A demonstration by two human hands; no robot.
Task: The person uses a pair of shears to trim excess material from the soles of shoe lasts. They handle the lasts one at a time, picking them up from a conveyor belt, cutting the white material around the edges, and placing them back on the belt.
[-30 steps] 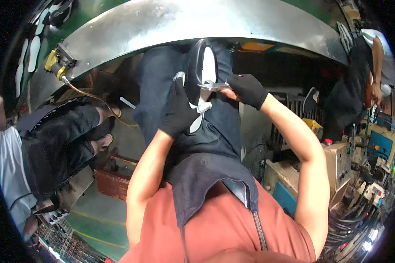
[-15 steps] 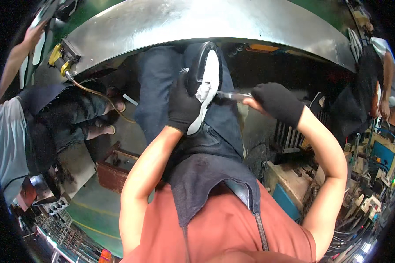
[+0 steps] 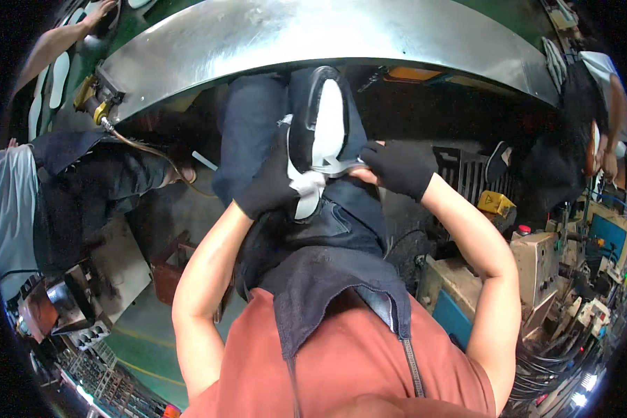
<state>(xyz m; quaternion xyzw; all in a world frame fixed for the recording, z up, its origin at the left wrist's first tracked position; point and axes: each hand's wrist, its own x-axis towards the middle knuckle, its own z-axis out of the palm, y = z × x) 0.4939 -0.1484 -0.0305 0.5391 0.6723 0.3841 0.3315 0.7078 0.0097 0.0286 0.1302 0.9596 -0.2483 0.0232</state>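
A black shoe (image 3: 312, 104) with a white underside lies sole up across my lap, its toe pointing away from me. My left hand (image 3: 266, 182), in a black glove, is closed on the shoe's left side. Crumpled white material (image 3: 306, 182) sits by its fingers, over the middle of the sole. From the right, my gloved right hand (image 3: 400, 167), with bare fingertips showing, grips a slim grey metal tool (image 3: 341, 167). The tool's end reaches the white underside beside the crumpled material; its exact kind is unclear.
A metal worktable (image 3: 258, 42) curves in front of my knees. A yellow-and-black air tool (image 3: 97, 97) with a hose is at its left end. Co-workers sit on both sides, one near a grey sleeve (image 3: 14, 202). Machinery (image 3: 536, 258) and a dark crate (image 3: 460, 174) stand right.
My right hand has moved left with the tool, up to the shoe's sole. My left hand has shifted slightly left and nearer to me, and the crumpled white material has come nearer too.
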